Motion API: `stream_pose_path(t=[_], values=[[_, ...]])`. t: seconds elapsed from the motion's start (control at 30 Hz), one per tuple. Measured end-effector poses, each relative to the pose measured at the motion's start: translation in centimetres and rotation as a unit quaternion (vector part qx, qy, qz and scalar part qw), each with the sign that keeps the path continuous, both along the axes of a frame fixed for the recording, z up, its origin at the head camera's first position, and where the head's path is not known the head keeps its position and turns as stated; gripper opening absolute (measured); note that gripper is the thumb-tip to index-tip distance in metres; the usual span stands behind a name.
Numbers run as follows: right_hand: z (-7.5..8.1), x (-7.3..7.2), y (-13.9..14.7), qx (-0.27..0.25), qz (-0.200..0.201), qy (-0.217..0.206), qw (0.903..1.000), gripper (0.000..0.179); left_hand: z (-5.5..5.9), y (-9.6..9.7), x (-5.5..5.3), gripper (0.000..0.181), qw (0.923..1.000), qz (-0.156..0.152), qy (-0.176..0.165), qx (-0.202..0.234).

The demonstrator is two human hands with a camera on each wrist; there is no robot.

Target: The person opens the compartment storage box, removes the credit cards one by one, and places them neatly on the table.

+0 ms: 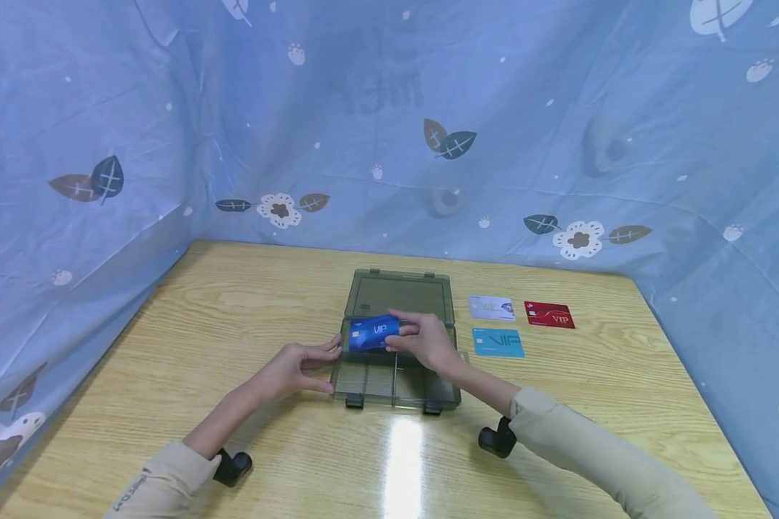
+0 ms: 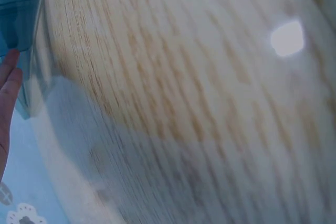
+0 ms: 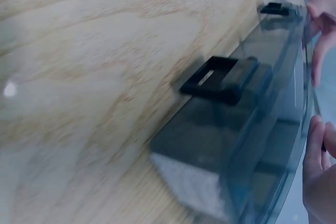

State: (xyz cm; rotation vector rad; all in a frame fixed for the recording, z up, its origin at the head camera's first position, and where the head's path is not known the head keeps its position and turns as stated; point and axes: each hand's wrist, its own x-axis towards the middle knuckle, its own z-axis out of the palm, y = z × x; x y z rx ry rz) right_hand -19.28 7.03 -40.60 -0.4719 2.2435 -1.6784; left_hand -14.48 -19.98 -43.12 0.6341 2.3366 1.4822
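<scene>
A smoky see-through plastic compartment box [image 1: 379, 393] lies on the wooden table, its lid [image 1: 402, 294] folded back away from me. My right hand [image 1: 428, 342] pinches a dark blue VIP card [image 1: 373, 332] by its right end, over the long back compartment. The card is slightly tilted and overlaps that compartment in the head view. At the box's left side, my left hand [image 1: 298, 369] rests its straight fingers and thumb along the edge. The left wrist view catches only its fingers [image 2: 10, 85] beside the box wall.
Right of the box lie a silver-white card [image 1: 491, 308], a red VIP card [image 1: 549, 315] and a light blue VIP card [image 1: 498, 343]. Two black latches [image 1: 354, 401] stick out at the box's front edge. A blue patterned cloth [image 1: 376, 144] hangs round the table.
</scene>
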Motion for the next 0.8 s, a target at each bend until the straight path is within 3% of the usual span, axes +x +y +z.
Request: stream_pose_path(t=[0.47,0.8], values=[[-1.3,-0.7,6.3,-0.059,0.016,-0.076,0.9952,0.054,0.0,0.2,0.1,0.065,0.9999,0.002,-0.012,0.005],[-1.4,-0.9,10.4,-0.045,0.006,-0.077,0.9960,0.055,0.0,0.1,0.0,0.064,0.9999,-0.002,-0.009,0.007]])
